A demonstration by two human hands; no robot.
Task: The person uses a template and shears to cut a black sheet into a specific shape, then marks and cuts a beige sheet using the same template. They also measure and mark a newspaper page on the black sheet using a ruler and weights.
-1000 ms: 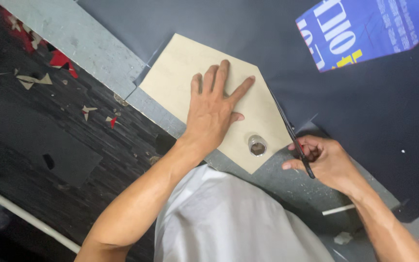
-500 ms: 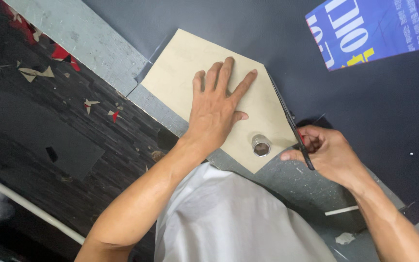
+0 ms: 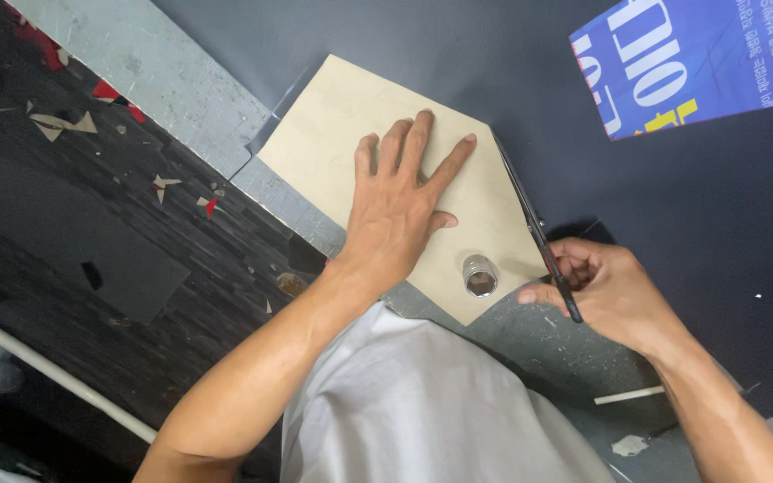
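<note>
Nearest to you, your white garment point(image 3: 422, 402) fills the lower middle of the view, with both forearms reaching out from it over the grey cutting mat point(image 3: 181, 80).

Your right hand point(image 3: 606, 286) is closed around a pair of scissors point(image 3: 537, 228). The dark blades run up and away from the grip, lying along the right edge of the tan card sheet point(image 3: 342, 125). Whether the blades are parted cannot be told.

Just left of that hand, a small metal socket point(image 3: 479, 275) stands upright on the near corner of the card.

Your left hand point(image 3: 400, 210) lies flat, palm down, fingers spread wide, pressing on the middle of the card. It holds nothing.

The card rests partly on the mat and partly on the dark sheet point(image 3: 494, 63) beyond it.

To the left, the dark wooden floor point(image 3: 64, 233) carries scattered paper scraps point(image 3: 60, 123) in tan and red.

Farthest off, at the upper right, a blue printed sheet point(image 3: 691, 54) lies on the dark sheet, well apart from both hands.
</note>
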